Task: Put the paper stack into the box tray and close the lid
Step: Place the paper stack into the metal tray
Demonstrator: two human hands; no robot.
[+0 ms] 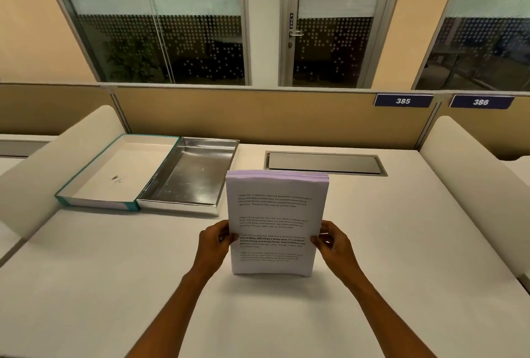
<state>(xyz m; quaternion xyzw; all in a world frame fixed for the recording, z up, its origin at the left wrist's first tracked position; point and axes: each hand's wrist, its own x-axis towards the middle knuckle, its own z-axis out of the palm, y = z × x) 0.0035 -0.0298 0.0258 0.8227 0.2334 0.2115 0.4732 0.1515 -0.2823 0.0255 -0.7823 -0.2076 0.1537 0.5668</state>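
A thick stack of printed white paper (275, 214) stands upright on its lower edge on the desk, its printed face towards me. My left hand (215, 243) grips its left edge and my right hand (334, 243) grips its right edge. To the left and further back lies the open box: a silver-lined tray (229, 162) with nothing in it, and beside it on the left the flipped-open lid (94, 199) with teal edges and a white inside. The stack is apart from the tray, to its right and nearer to me.
The white desk (114, 286) has padded side dividers at left (57, 162) and right (473, 171). A metal cable hatch (324, 163) is set into the desk behind the stack. A tan partition (258, 116) closes the back.
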